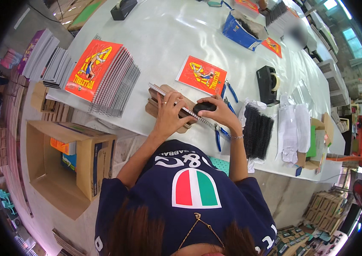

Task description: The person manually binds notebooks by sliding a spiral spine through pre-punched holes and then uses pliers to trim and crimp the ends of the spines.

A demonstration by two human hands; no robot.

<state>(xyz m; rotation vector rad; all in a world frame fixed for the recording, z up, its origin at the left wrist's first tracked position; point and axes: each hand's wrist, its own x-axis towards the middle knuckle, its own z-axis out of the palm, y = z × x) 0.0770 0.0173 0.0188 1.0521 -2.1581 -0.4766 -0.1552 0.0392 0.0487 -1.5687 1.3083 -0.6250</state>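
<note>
At the table's near edge a notebook (156, 88) stands spine up against a brown wooden block (152, 107). My left hand (170, 112) grips it, fingers over the spine. My right hand (222, 114) is closed round a black rounded object (204, 107) held against the spine's right end; its exact kind is unclear. A wire spiral coil (210, 124) sticks out of that end, below my right hand. Blue-handled pliers (218, 138) lie below the right wrist, and another blue-handled pair (231, 91) lies beyond that hand. A red-covered notebook (202, 75) lies flat just ahead.
A stack of red spiral notebooks (104, 77) stands left. Right are a black tape dispenser (266, 83) and a pile of black coils (257, 132). A blue box (243, 32) sits at the far side. An open cardboard box (57, 170) is below left of the table.
</note>
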